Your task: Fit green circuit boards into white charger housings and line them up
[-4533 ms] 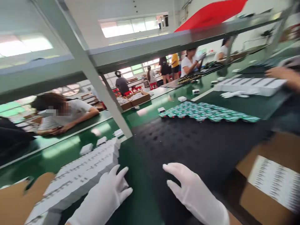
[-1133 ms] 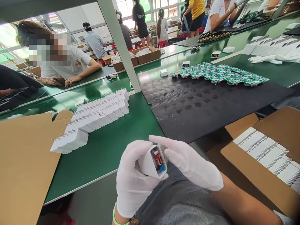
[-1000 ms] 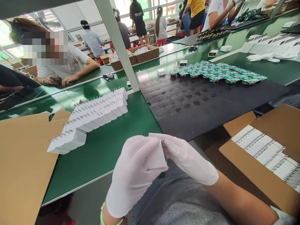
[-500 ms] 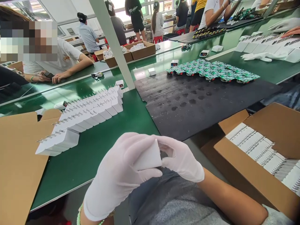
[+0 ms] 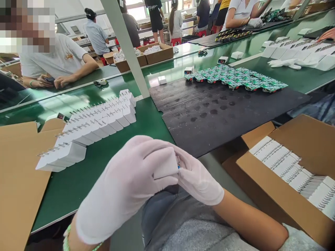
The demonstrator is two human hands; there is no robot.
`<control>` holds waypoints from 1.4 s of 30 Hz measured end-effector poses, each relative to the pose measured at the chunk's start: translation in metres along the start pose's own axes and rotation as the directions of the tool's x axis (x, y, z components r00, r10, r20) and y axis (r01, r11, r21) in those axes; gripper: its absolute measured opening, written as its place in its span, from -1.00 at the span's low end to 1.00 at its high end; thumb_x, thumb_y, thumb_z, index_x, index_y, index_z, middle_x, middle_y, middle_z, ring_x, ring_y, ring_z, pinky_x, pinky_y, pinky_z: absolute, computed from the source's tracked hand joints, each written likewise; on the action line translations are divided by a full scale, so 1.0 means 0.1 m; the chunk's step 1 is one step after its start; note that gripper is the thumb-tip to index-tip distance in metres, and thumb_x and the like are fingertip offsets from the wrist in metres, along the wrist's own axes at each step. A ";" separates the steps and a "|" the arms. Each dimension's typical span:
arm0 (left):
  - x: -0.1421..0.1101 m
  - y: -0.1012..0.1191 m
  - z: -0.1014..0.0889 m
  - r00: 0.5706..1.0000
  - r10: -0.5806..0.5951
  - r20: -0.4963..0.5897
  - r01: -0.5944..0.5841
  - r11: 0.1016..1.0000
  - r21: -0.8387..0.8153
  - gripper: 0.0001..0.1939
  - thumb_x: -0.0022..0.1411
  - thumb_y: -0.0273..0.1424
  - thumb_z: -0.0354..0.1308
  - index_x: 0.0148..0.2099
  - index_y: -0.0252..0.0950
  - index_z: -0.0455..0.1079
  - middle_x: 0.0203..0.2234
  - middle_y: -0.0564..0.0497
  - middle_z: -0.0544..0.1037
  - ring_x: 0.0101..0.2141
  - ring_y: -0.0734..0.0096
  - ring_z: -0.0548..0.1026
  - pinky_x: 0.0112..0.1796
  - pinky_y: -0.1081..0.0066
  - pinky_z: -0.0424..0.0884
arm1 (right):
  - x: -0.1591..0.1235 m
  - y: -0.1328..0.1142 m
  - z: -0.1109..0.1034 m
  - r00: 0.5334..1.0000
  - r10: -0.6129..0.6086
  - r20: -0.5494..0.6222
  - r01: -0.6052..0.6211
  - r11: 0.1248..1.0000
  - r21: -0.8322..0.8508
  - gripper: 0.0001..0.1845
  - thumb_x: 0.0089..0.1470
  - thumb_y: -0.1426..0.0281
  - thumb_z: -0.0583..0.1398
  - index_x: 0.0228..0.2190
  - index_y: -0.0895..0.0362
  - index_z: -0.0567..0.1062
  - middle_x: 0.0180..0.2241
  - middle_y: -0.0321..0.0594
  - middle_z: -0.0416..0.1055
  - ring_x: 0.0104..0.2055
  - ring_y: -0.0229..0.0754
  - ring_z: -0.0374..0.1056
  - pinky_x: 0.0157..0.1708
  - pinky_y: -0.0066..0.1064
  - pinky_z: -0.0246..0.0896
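Observation:
My left hand (image 5: 128, 181), in a white glove, wraps round a white plastic case (image 5: 166, 164) in front of my lap. My right hand (image 5: 200, 179), also gloved, is closed against the right end of this case. A small part with reddish and blue bits (image 5: 178, 162) shows between the case and my right fingers; most of it is hidden. Left of my hands, rows of white plastic cases with metal prongs (image 5: 95, 120) stand on the green table (image 5: 110, 158).
Green circuit boards (image 5: 235, 76) cover the far part of a black mat (image 5: 193, 115). An open cardboard box (image 5: 269, 184) at right holds pronged white cases. More cardboard (image 5: 21, 174) lies at left. A post (image 5: 128, 52) rises beyond the table; a co-worker (image 5: 60, 64) sits across the line.
Both hands have shifted slightly left and up, with the case turned a little. Reddish and blue bits now show at its right end. Small units on the belt have moved left.

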State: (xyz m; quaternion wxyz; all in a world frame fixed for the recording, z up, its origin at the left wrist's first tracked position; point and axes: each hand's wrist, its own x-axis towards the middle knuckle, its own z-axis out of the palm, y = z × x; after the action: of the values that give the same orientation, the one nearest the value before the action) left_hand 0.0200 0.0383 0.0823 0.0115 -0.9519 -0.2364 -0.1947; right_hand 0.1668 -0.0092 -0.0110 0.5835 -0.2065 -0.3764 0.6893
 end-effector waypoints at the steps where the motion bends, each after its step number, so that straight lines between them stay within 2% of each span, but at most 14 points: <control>1: -0.03 -0.02 0.02 0.999 -0.007 -0.048 0.005 0.999 -0.035 -0.82 0.16 -0.32 0.27 -0.22 -0.24 0.38 -0.20 0.00 0.53 -0.21 0.29 0.44 -0.19 0.31 0.40 | 0.00 0.01 -0.01 0.999 -0.029 -0.021 0.027 0.997 -0.074 -0.23 0.02 0.17 0.32 0.19 0.09 0.23 0.18 -0.07 0.24 0.19 -0.03 0.19 0.17 -0.20 0.13; 3: -0.12 -0.03 0.11 0.987 -0.061 -0.146 0.040 0.989 -0.140 -0.71 0.12 -0.29 0.31 -0.13 -0.25 0.38 -0.17 -0.03 0.52 -0.19 0.28 0.45 -0.17 0.30 0.42 | -0.01 0.03 -0.05 0.996 -0.067 -0.057 0.053 0.974 -0.222 -0.27 -0.02 0.25 0.36 0.16 0.04 0.28 0.18 -0.12 0.24 0.17 -0.05 0.22 0.15 -0.24 0.16; 6: -0.30 -0.03 0.30 0.938 -0.232 -0.257 0.118 0.913 -0.392 -0.61 0.11 -0.18 0.31 -0.06 -0.23 0.39 -0.12 -0.06 0.50 -0.13 0.25 0.46 -0.18 0.31 0.46 | -0.07 0.08 -0.11 0.985 -0.142 -0.095 0.100 0.931 -0.350 -0.30 -0.09 0.31 0.41 0.10 -0.06 0.37 0.14 -0.19 0.30 0.12 -0.05 0.29 0.09 -0.24 0.25; 9: -0.47 0.00 0.47 0.906 -0.364 -0.217 0.198 0.815 -0.544 -0.48 0.06 -0.08 0.30 0.03 -0.16 0.37 -0.06 -0.06 0.47 -0.08 0.22 0.45 -0.17 0.31 0.48 | -0.14 0.05 -0.13 0.960 -0.263 -0.095 0.184 0.851 -0.493 -0.35 -0.10 0.33 0.41 0.05 -0.13 0.42 0.08 -0.26 0.39 0.10 -0.05 0.31 0.11 -0.20 0.24; 14: -0.57 0.04 0.54 0.900 -0.409 -0.148 0.309 0.841 -0.445 -0.32 0.01 0.03 0.27 0.11 -0.17 0.30 -0.08 -0.09 0.47 -0.13 0.18 0.48 -0.14 0.26 0.48 | -0.21 -0.14 -0.04 0.963 -0.268 -0.032 0.185 0.742 -0.644 -0.41 0.03 0.37 0.34 0.10 -0.13 0.38 0.10 -0.25 0.36 0.13 -0.05 0.28 0.15 -0.17 0.21; 18: -0.57 0.09 0.50 0.901 -0.390 -0.193 0.288 0.867 -0.406 -0.38 0.03 -0.08 0.33 0.08 -0.20 0.29 -0.09 -0.09 0.46 -0.12 0.19 0.46 -0.11 0.24 0.46 | -0.24 -0.26 0.02 0.939 -0.321 0.120 0.310 0.646 -0.698 -0.38 0.11 0.38 0.28 0.16 -0.21 0.28 0.16 -0.27 0.29 0.18 -0.08 0.21 0.15 -0.20 0.21; 24: -0.58 0.14 0.51 0.873 -0.424 -0.239 0.298 0.854 -0.427 -0.46 0.03 -0.36 0.36 0.05 -0.20 0.29 -0.09 -0.07 0.46 -0.09 0.20 0.44 -0.09 0.23 0.45 | -0.25 -0.39 0.03 0.925 -0.335 0.177 0.350 0.577 -0.738 -0.42 0.15 0.33 0.24 0.16 -0.23 0.26 0.11 -0.27 0.33 0.15 -0.08 0.24 0.12 -0.21 0.24; 27: -0.59 0.16 0.52 0.862 -0.435 -0.259 0.300 0.851 -0.432 -0.47 0.04 -0.36 0.35 0.05 -0.20 0.29 -0.09 -0.07 0.46 -0.10 0.19 0.45 -0.10 0.22 0.46 | -0.23 -0.43 0.03 0.909 -0.326 0.258 0.398 0.505 -0.766 -0.46 0.17 0.36 0.22 0.16 -0.16 0.29 0.11 -0.24 0.34 0.12 -0.08 0.29 0.10 -0.22 0.26; 30: -0.59 0.16 0.52 0.861 -0.426 -0.278 0.283 0.855 -0.435 -0.47 0.04 -0.34 0.36 0.06 -0.19 0.30 -0.08 -0.07 0.46 -0.09 0.20 0.44 -0.09 0.23 0.47 | -0.22 -0.46 0.05 0.915 -0.295 0.277 0.388 0.442 -0.809 -0.50 0.15 0.39 0.22 0.12 -0.08 0.35 0.11 -0.22 0.36 0.12 -0.07 0.30 0.10 -0.22 0.28; 33: -0.60 0.17 0.53 0.864 -0.399 -0.305 0.233 0.856 -0.461 -0.43 0.02 -0.34 0.39 0.07 -0.20 0.30 -0.08 -0.07 0.46 -0.07 0.20 0.43 -0.06 0.24 0.45 | -0.21 -0.43 0.06 0.912 -0.263 0.316 0.398 0.376 -0.837 -0.45 0.13 0.40 0.24 0.14 -0.06 0.32 0.13 -0.22 0.34 0.14 -0.08 0.29 0.12 -0.26 0.27; 35: -0.61 0.19 0.55 0.859 -0.408 -0.308 0.209 0.830 -0.518 -0.42 0.02 -0.35 0.39 0.08 -0.19 0.30 -0.06 -0.08 0.45 -0.05 0.18 0.42 -0.05 0.23 0.45 | -0.22 -0.39 0.05 0.920 -0.236 0.313 0.385 0.398 -0.833 -0.24 0.07 0.34 0.30 0.24 -0.08 0.16 0.19 -0.22 0.26 0.19 -0.05 0.23 0.17 -0.24 0.20; 38: -0.61 0.21 0.58 0.842 -0.451 -0.295 0.200 0.770 -0.607 -0.40 0.01 -0.34 0.40 0.09 -0.16 0.29 -0.06 -0.08 0.43 -0.04 0.16 0.42 -0.05 0.19 0.46 | -0.25 -0.29 0.00 0.956 -0.179 0.233 0.294 0.560 -0.775 0.16 -0.12 0.17 0.40 0.31 -0.18 -0.17 0.30 -0.27 0.03 0.30 0.04 0.03 0.27 -0.11 -0.01; 40: -0.60 0.23 0.59 0.835 -0.462 -0.300 0.193 0.756 -0.626 -0.40 0.00 -0.33 0.40 0.08 -0.16 0.29 -0.08 -0.09 0.43 -0.06 0.16 0.42 -0.06 0.17 0.46 | -0.27 -0.21 -0.03 0.975 -0.132 0.180 0.221 0.685 -0.694 0.21 -0.17 0.05 0.39 0.30 -0.23 -0.22 0.33 -0.27 -0.05 0.33 0.07 -0.05 0.28 -0.04 -0.10; 42: -0.59 0.24 0.59 0.832 -0.460 -0.311 0.189 0.761 -0.621 -0.42 0.02 -0.34 0.40 0.07 -0.17 0.29 -0.10 -0.10 0.43 -0.07 0.17 0.43 -0.08 0.17 0.47 | -0.28 -0.16 -0.05 0.988 -0.067 0.137 0.134 0.810 -0.571 0.12 -0.11 -0.06 0.30 0.30 -0.22 -0.19 0.29 -0.19 0.05 0.28 0.07 0.06 0.24 -0.02 -0.01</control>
State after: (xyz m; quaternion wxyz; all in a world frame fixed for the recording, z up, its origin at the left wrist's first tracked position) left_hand 0.0046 -0.0025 0.0072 -0.2523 -0.7828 -0.3245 -0.4672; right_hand 0.1873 -0.0340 -0.0065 0.5071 -0.3154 -0.6098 0.5211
